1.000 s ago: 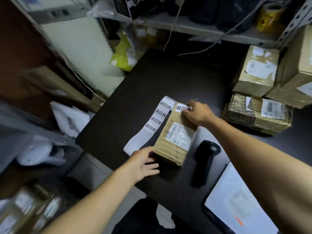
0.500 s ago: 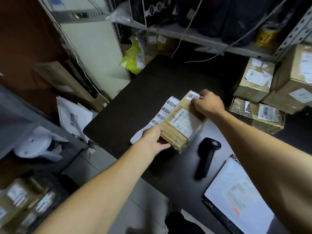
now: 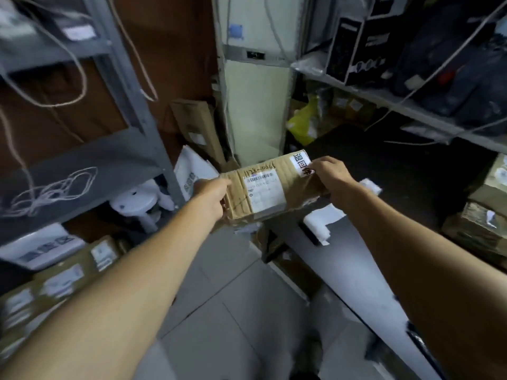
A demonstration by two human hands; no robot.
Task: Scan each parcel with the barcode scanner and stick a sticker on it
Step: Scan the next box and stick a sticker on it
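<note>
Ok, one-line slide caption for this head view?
Both hands, left hand and right hand, hold a stickered cardboard parcel off the black table.

Dark table (image 3: 397,171): white label strip (image 3: 323,222) at near edge, cardboard boxes (image 3: 482,229) at right.

The room is dim and cool-toned, with no lamp in view. Motion blur smears the whole frame, worst toward the left and bottom edges. Wide-angle distortion bends the shelf uprights. The dark counter (image 3: 411,171) swallows detail; pale glare streaks its near edge.
</note>
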